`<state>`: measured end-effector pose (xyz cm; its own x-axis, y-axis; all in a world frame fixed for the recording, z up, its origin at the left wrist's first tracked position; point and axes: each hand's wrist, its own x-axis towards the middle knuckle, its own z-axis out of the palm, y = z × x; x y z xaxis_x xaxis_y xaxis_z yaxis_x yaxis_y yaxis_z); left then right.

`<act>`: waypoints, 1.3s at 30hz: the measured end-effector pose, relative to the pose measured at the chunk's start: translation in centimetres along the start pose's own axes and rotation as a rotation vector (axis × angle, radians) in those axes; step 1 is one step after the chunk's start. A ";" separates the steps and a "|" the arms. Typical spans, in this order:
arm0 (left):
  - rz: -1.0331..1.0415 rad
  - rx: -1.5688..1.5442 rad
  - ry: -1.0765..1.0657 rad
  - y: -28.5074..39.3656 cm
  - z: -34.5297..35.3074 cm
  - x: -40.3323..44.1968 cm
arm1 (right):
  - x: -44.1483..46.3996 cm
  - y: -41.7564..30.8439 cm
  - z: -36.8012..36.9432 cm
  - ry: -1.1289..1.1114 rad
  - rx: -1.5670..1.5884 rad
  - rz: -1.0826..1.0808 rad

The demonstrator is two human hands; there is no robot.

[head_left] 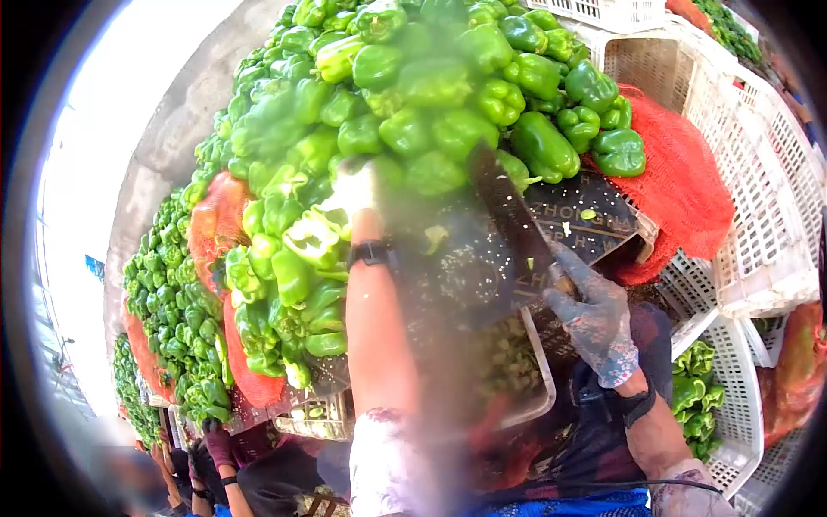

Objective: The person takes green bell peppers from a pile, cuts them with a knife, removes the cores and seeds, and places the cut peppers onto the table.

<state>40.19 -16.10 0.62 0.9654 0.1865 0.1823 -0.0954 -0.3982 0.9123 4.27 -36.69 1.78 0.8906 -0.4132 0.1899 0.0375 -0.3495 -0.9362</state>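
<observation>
My right hand [594, 314], in a patterned grey glove, is closed around the handle of a knife [510, 202]. The broad dark blade points up and away, its tip near the heap of green bell peppers [405, 129]. My left hand [356, 185] reaches into the near side of that heap, with a dark band on the wrist. Glare and a smear on the lens hide its fingers, so I cannot make out what they touch. Beside it lies a cut-open pepper [312, 237]. Under the knife is a dark board [586, 215] with printed lettering, scattered with seeds and scraps.
A pale-rimmed bin [541, 370] with pepper scraps sits below the board. On the right are white plastic crates [741, 207], a red mesh bag [680, 181] and a crate of peppers [732, 405]. Co-workers' hands [220, 448] work at the lower left.
</observation>
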 end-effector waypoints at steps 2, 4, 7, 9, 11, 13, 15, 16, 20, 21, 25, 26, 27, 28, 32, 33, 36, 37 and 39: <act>-0.066 -0.213 0.021 0.0 -0.7 -1.5 | 0.0 -0.1 0.2 -0.008 -0.052 -0.032; -0.059 -0.230 0.038 -0.3 -1.7 -3.4 | -0.2 -0.1 0.4 0.016 -0.119 -0.112; 0.020 -0.314 0.031 -0.5 -3.5 -6.4 | -0.3 -0.4 0.4 -0.009 -0.071 -0.052; 0.019 -0.356 -0.047 -0.5 -5.0 -9.7 | -0.4 -0.4 0.4 -0.012 -0.082 -0.068; -0.024 -0.462 -0.203 -0.8 -6.5 -12.1 | -0.5 -0.6 0.4 -0.010 -0.134 -0.108; 0.303 -0.141 -0.410 -3.3 -7.1 -13.0 | -0.8 0.1 0.9 -0.018 -0.144 -0.132; 0.215 -0.064 -0.393 -1.1 -7.1 -16.1 | -1.0 1.4 2.0 -0.050 -0.115 -0.114; 0.170 -0.026 -0.387 0.2 -7.2 -17.7 | -1.3 1.4 2.4 -0.060 -0.096 -0.111; 0.099 -0.218 -0.237 0.9 -7.6 -20.4 | -2.4 0.9 3.0 -0.178 -0.114 -0.169; 0.056 -0.289 -0.116 0.7 -7.2 -21.4 | -2.6 1.3 3.8 -0.082 -0.171 -0.346; 0.065 -0.442 0.001 -3.2 -5.9 -22.3 | -3.1 -0.5 3.9 -0.176 -0.274 -0.350; 0.003 -0.517 0.016 -2.3 -5.8 -22.9 | -3.1 -1.9 3.6 -0.165 -0.252 -0.395; -0.060 -0.592 0.029 -0.7 -5.5 -23.9 | -2.9 -3.1 3.4 -0.155 -0.230 -0.439; -0.123 -0.665 0.040 0.5 -5.5 -24.4 | -2.7 -4.1 3.4 -0.115 -0.210 -0.487; -0.143 -0.257 -0.071 3.9 -7.0 -24.9 | -1.5 -4.0 5.6 -0.022 -0.271 -0.627; -0.159 -0.224 -0.073 5.1 -7.4 -25.2 | -1.2 -2.7 6.8 -0.016 -0.324 -0.654; -0.239 -0.502 -0.021 6.5 -7.3 -26.3 | -0.5 0.1 10.6 -0.139 -0.592 -0.593; -0.251 -0.546 -0.029 6.6 -7.4 -26.4 | 0.3 0.8 10.7 -0.253 -0.675 -0.592; -0.057 -0.301 -0.059 0.0 -6.5 -23.3 | 2.0 0.7 10.8 -0.474 -0.832 -0.572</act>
<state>16.11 -14.59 -1.23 0.9827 0.1454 0.1144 -0.0999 -0.1031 0.9896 11.00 -28.66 -1.68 0.9287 0.2900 0.2313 0.3408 -0.9132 -0.2235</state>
